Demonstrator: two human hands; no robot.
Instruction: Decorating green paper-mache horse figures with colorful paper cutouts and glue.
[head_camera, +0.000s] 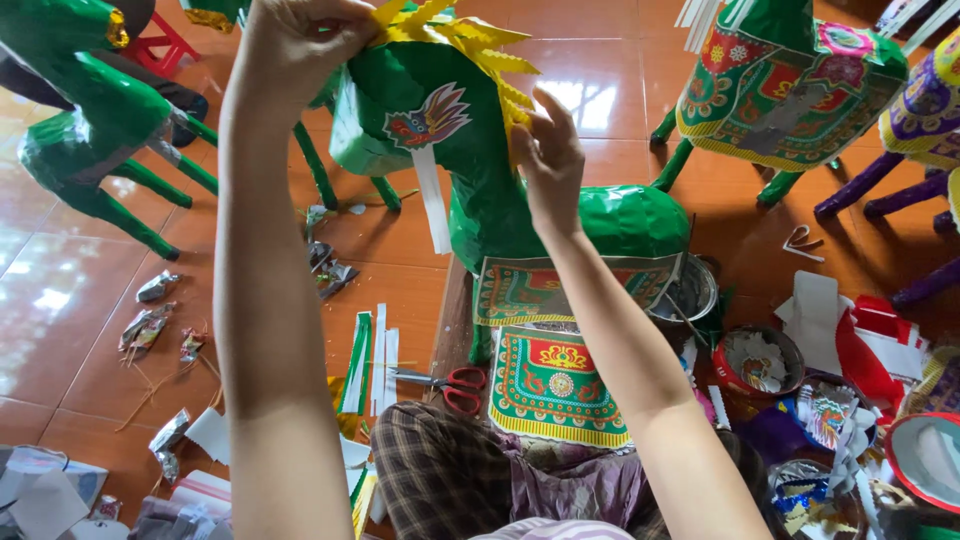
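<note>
A shiny green paper horse (560, 215) stands in front of me, head raised toward the camera. A fringed yellow paper mane (470, 40) runs down its neck. My left hand (300, 40) pinches the top of the mane at the head. My right hand (548, 160) presses the mane's lower part against the neck, fingers bent. A red and purple eye sticker (432, 118) with a white strip below sits on the horse's cheek. A patterned saddle cloth (570, 285) hangs on its side.
Red-handled scissors (455, 385) lie on the tiled floor beside white and green paper strips (375, 355). Another printed cloth (550, 385) rests near my knee. More green horses (90, 120) and a decorated one (790, 90) stand around. Bowls (760, 360) and scraps crowd the right.
</note>
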